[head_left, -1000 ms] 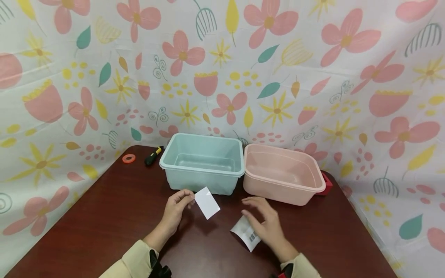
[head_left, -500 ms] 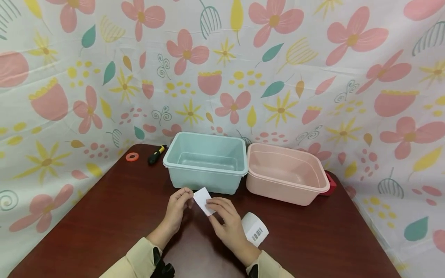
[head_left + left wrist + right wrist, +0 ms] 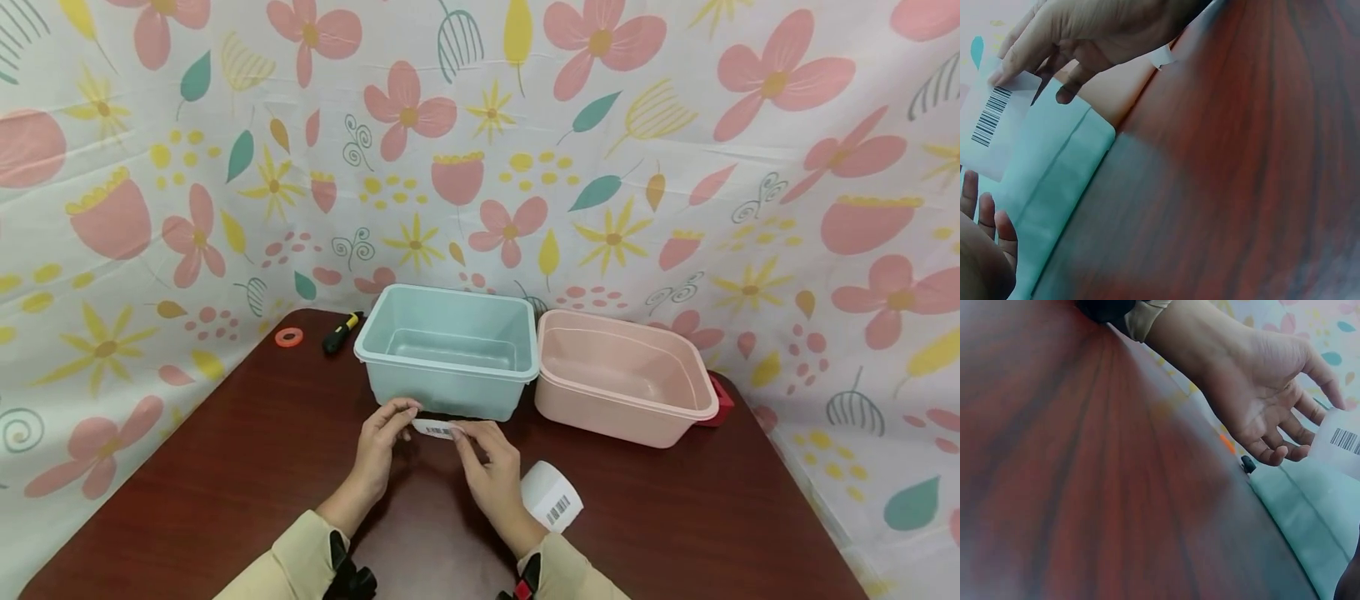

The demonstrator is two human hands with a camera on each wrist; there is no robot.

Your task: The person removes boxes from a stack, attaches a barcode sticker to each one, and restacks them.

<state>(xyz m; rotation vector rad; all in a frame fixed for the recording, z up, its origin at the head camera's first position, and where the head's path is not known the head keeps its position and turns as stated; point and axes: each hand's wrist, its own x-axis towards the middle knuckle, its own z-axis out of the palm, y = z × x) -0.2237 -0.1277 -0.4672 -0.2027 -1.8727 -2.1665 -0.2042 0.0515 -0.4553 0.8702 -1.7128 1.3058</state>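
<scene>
The tabletop (image 3: 435, 554) was marked by pale glare in the head view and blurred in both wrist views.

The label (image 3: 994, 125) looks papery, the blue bin (image 3: 442, 385) smooth plastic, the table (image 3: 637, 508) glossy wood.

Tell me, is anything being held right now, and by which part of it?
Yes, a white slip with a barcode, held by its opposite ends: the left hand pinches one, the right hand the other.
</scene>
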